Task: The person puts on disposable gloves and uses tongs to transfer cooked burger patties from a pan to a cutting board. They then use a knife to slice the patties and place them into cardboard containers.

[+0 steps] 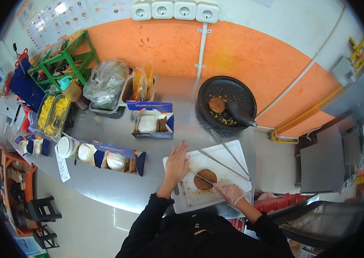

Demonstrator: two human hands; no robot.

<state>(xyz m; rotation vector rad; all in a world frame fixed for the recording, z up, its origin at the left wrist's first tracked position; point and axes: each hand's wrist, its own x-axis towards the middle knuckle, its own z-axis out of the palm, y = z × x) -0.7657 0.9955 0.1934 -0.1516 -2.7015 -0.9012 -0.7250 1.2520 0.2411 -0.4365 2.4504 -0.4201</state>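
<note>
On a white cutting board (230,193) lies a round brown patty (208,183) with crumbs around it. A thin knife (204,179) crosses the patty, its handle in my right hand (231,194), which wears a clear plastic glove. My bare left hand (177,163) is stretched out over the board's upper left edge, holding nothing. Metal tongs (230,157) rest across the board's upper right part, their tips past its far edge. Behind them, a black stone mortar (204,113) contains another patty (216,105), crumbs and a dark pestle (238,115).
Blue food boxes (153,134) (114,149) with white wrapped portions and brown pieces stand left on the steel table (104,183). Farther left are containers of yellow food (53,111), a sauce bottle (75,95), a plastic bag (106,84) and a green rack (69,59).
</note>
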